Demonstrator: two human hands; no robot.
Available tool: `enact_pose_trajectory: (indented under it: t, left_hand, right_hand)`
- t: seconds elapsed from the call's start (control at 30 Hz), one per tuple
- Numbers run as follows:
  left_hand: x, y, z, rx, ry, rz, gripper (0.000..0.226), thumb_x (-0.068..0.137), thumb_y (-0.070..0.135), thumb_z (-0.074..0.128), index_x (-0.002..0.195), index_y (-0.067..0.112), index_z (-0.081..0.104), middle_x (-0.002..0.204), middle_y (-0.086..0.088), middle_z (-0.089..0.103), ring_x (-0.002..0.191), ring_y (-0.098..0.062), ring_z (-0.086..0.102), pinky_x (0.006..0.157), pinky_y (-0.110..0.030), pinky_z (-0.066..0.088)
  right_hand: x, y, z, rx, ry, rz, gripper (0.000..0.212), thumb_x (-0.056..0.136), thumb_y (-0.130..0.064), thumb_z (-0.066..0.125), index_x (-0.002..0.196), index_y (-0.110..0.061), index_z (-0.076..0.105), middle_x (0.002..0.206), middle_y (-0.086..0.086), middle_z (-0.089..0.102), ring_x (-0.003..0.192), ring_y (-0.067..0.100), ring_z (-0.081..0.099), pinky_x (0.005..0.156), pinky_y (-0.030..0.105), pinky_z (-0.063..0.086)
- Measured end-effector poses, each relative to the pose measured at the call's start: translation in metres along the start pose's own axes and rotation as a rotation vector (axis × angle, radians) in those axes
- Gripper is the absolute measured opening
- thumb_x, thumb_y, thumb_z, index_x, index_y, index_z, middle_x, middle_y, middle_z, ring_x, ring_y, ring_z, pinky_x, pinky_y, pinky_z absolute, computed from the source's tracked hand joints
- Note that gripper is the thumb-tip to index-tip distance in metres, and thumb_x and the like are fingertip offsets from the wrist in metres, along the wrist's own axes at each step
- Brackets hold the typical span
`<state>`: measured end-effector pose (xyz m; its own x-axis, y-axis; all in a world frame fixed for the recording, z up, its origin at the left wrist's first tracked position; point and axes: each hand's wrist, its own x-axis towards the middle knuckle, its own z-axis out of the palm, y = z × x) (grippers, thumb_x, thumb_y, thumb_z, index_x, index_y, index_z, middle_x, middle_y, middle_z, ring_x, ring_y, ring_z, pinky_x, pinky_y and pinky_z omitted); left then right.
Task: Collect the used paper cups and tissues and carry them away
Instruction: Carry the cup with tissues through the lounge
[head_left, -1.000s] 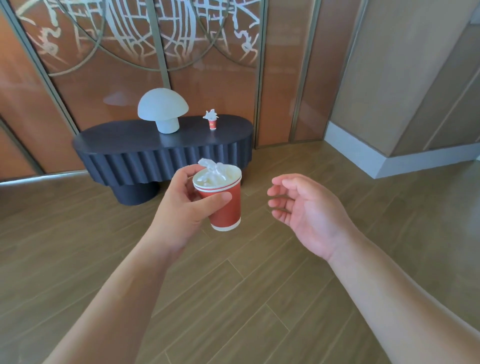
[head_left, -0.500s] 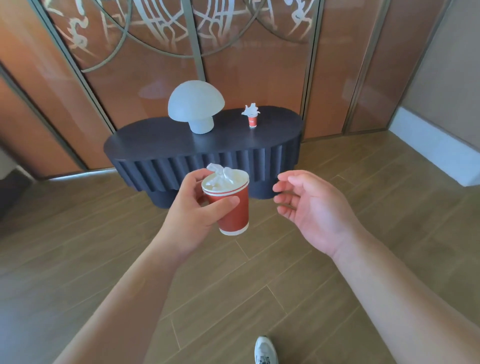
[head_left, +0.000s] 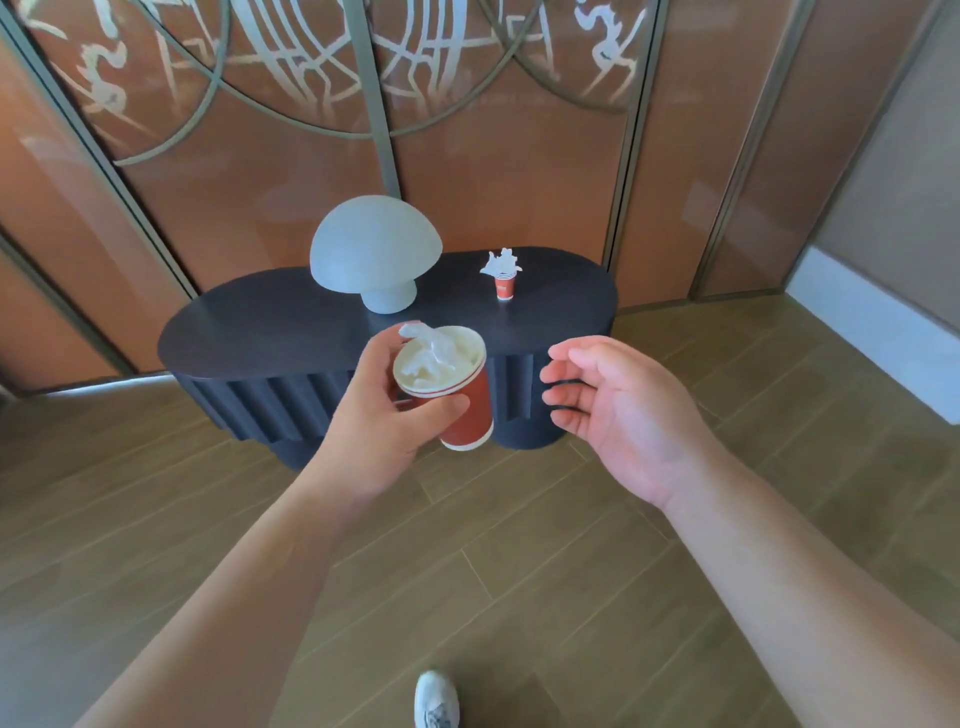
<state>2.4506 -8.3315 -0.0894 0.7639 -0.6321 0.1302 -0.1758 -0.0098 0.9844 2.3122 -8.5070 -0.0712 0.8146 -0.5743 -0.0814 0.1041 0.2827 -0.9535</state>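
My left hand (head_left: 379, 421) grips a red paper cup (head_left: 465, 410) stuffed with crumpled white tissue (head_left: 436, 353), held upright in front of me. Just right of the cup, my right hand (head_left: 618, 415) hangs empty with its fingers apart and palm turned toward the cup. Farther off, a second red paper cup (head_left: 505, 287) with tissue (head_left: 500, 262) sticking out stands on the right half of a dark oval console table (head_left: 249, 332).
A white mushroom-shaped lamp (head_left: 375, 252) stands on the console left of the far cup. Orange glass panels with metal frames (head_left: 519, 171) rise behind the console. Wood plank floor (head_left: 519, 571) lies between me and it. My white shoe (head_left: 435, 699) shows at the bottom edge.
The console has come closer and moved toward the centre of view as I walk at it. Both hands keep their pose, the left still holding the cup.
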Motion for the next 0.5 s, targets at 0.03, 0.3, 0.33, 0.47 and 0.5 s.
enact_pose_trajectory:
  t: [0.03, 0.3, 0.33, 0.47, 0.5]
  left_hand:
    - [0.015, -0.005, 0.000, -0.001, -0.014, 0.007, 0.076, 0.059, 0.040, 0.083, 0.130, 0.039, 0.054, 0.116, 0.016, 0.071, 0.107, -0.007, 0.069, 0.079, -0.021, 0.056]
    - [0.168, -0.050, -0.006, 0.035, -0.087, 0.032, 0.073, 0.056, 0.046, 0.080, 0.123, 0.046, 0.053, 0.114, 0.025, 0.068, 0.109, 0.001, 0.066, 0.081, -0.014, 0.054]
    - [0.190, -0.057, -0.008, 0.016, -0.099, 0.024, 0.074, 0.055, 0.045, 0.081, 0.123, 0.045, 0.053, 0.114, 0.026, 0.068, 0.108, 0.002, 0.066, 0.082, -0.014, 0.054]
    - [0.282, -0.083, -0.017, -0.045, -0.150, -0.020, 0.080, 0.058, 0.035, 0.087, 0.131, 0.034, 0.054, 0.112, 0.026, 0.069, 0.105, 0.004, 0.067, 0.081, -0.011, 0.052]
    - [0.304, -0.090, -0.019, -0.045, -0.162, -0.028, 0.077, 0.061, 0.029, 0.087, 0.131, 0.034, 0.054, 0.109, 0.027, 0.069, 0.103, 0.005, 0.067, 0.079, -0.010, 0.052]
  right_hand:
    - [0.014, 0.003, 0.000, -0.011, 0.024, 0.009, 0.021, 0.094, -0.021, 0.053, 0.091, -0.018, 0.074, 0.084, 0.004, 0.072, 0.076, 0.017, 0.069, 0.070, 0.029, 0.057]
    - [0.153, 0.017, 0.006, 0.006, 0.135, 0.044, 0.017, 0.076, -0.029, 0.061, 0.083, -0.022, 0.075, 0.081, 0.003, 0.071, 0.071, 0.015, 0.067, 0.063, 0.027, 0.053]
    - [0.173, 0.019, 0.007, 0.003, 0.151, 0.052, 0.017, 0.075, -0.030, 0.062, 0.082, -0.022, 0.075, 0.081, 0.002, 0.071, 0.071, 0.015, 0.067, 0.063, 0.027, 0.052]
    - [0.257, 0.023, 0.013, -0.030, 0.231, 0.115, 0.021, 0.075, -0.028, 0.062, 0.088, -0.018, 0.073, 0.082, 0.003, 0.071, 0.074, 0.017, 0.066, 0.067, 0.030, 0.052]
    - [0.277, 0.023, 0.014, -0.038, 0.255, 0.126, 0.020, 0.077, -0.027, 0.061, 0.089, -0.017, 0.073, 0.083, 0.003, 0.071, 0.074, 0.017, 0.066, 0.067, 0.030, 0.052]
